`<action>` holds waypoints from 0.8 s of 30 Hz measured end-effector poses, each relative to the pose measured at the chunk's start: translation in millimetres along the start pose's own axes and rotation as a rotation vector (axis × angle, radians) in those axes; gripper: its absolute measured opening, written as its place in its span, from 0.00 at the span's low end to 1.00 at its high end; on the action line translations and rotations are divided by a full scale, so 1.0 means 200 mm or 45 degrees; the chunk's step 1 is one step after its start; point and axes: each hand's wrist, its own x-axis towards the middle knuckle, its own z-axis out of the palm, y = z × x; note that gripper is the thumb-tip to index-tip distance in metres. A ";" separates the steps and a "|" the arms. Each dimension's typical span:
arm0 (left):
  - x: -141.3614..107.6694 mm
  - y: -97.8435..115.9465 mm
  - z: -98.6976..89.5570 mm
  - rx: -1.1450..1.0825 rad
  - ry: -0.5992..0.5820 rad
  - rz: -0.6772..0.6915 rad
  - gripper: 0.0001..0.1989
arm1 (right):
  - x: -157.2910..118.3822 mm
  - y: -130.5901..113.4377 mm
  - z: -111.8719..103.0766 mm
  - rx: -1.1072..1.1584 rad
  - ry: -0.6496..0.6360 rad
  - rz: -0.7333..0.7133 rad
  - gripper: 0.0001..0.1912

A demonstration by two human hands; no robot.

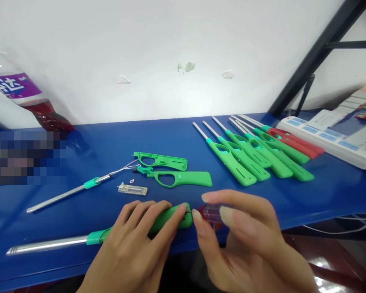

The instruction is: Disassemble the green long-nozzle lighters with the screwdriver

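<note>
A green lighter with a long metal tube (51,245) lies near the table's front edge, its tube pointing left. My left hand (143,240) is closed over its green handle, the index fingertip near the handle's right end. My right hand (247,240) pinches a small screwdriver with a clear, reddish handle (215,213); its thin shaft reaches the end of the lighter handle. Behind my left hand lie an opened green handle shell (171,161), another green handle half (195,178), a clear fuel tank (133,189) and a loose metal tube with wires (61,197).
Several green lighters (232,162) and some red ones (305,142) lie side by side at the right. Beyond them is a white power strip (332,140). A bottle of dark red drink (45,110) stands at the back left. Black frame bars rise at the right.
</note>
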 end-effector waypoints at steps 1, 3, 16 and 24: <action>0.00 0.00 0.00 0.008 -0.008 0.003 0.26 | 0.01 -0.01 0.01 -0.012 0.007 -0.036 0.32; 0.00 0.00 0.00 0.014 -0.011 0.010 0.26 | 0.03 -0.02 0.02 -0.031 0.011 -0.086 0.25; 0.00 0.00 0.00 -0.007 0.008 0.003 0.26 | 0.08 -0.06 0.06 0.031 -0.011 0.064 0.16; 0.00 0.00 0.00 -0.013 0.006 0.013 0.28 | 0.09 -0.05 0.00 -0.102 -0.147 -0.022 0.12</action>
